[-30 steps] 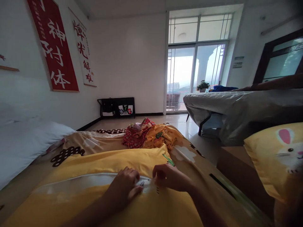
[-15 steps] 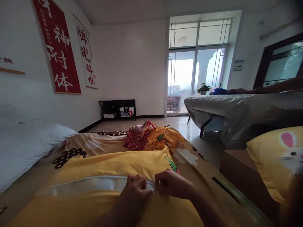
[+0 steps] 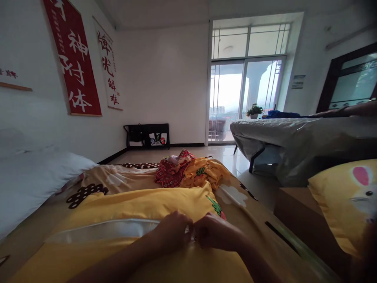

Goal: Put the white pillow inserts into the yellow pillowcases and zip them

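A yellow pillowcase [image 3: 141,204] with a carrot print lies on the bed in front of me, a white pillow [image 3: 97,231] showing through its long open slit. My left hand [image 3: 173,234] and my right hand [image 3: 216,232] meet at the right end of that slit. Both are closed in a pinch on the pillowcase edge, knuckles nearly touching. What sits between the fingertips is hidden.
A heap of red plaid and orange cloth [image 3: 185,171] lies farther up the bed. A white pillow [image 3: 32,181] is at the left, a yellow rabbit pillow [image 3: 347,196] on a brown box [image 3: 294,208] at the right. Another person's arm [image 3: 347,111] rests on a grey-covered bed [image 3: 294,133].
My left hand has slid right along the slit until it meets my right hand, and both have closed tighter on the pillowcase edge. Less of the white pillow shows near them.
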The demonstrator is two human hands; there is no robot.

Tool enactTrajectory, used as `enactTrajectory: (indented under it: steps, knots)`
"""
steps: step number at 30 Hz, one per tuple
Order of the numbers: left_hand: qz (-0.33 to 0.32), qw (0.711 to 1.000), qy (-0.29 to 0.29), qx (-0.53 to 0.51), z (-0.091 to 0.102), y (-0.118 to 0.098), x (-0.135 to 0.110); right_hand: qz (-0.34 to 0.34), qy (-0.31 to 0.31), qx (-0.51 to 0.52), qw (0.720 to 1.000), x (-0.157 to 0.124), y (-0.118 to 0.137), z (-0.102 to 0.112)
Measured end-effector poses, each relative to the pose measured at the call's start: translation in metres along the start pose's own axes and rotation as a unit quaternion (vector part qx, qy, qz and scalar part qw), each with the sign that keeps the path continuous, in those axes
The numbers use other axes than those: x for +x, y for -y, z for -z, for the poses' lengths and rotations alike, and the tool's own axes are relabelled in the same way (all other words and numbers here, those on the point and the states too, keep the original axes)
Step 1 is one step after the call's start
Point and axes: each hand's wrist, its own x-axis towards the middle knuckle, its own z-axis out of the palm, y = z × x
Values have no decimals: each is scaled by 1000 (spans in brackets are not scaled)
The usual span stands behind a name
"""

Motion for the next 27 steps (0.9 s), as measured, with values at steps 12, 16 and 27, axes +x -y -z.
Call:
enactTrajectory:
  steps: [12, 16, 27]
  knots:
    - [59, 996, 10, 60, -13, -13, 14, 25, 27, -63, 997, -10, -2, 15]
    - [61, 995, 25, 70, -13, -14, 18, 27, 31, -63, 997, -12, -2, 17]
    - [-22, 989, 10, 145, -16, -13, 17, 13, -90, -24, 996, -12, 9, 20]
